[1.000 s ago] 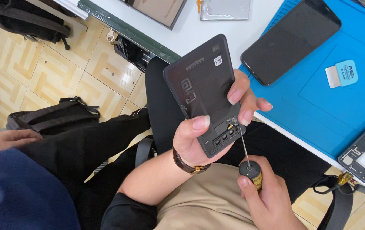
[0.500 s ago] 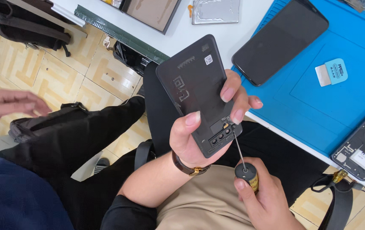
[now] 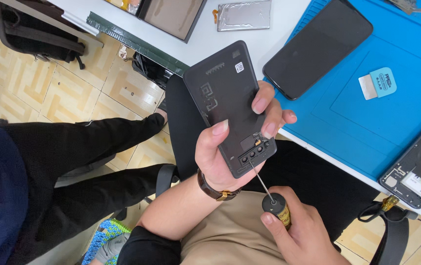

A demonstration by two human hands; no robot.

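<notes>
My left hand (image 3: 230, 147) grips a dark grey phone back cover (image 3: 227, 103), inner side up, held over my lap beside the table edge. Three round camera holes sit at its lower end. My right hand (image 3: 301, 230) holds a small screwdriver (image 3: 272, 196) with a black and yellow handle. Its thin shaft points up, and the tip touches the cover's lower end by the camera holes.
A blue work mat (image 3: 367, 93) lies on the white table (image 3: 205, 39), carrying a black phone (image 3: 318, 46), a light blue scraper card (image 3: 380, 83) and an opened phone body (image 3: 419, 167). A silver battery (image 3: 245, 13) lies further back. Another person in dark trousers (image 3: 73, 162) sits at left.
The view has shifted slightly. The other person's hand at the left has gone out of sight. My hands keep the cover and screwdriver in the same grip.
</notes>
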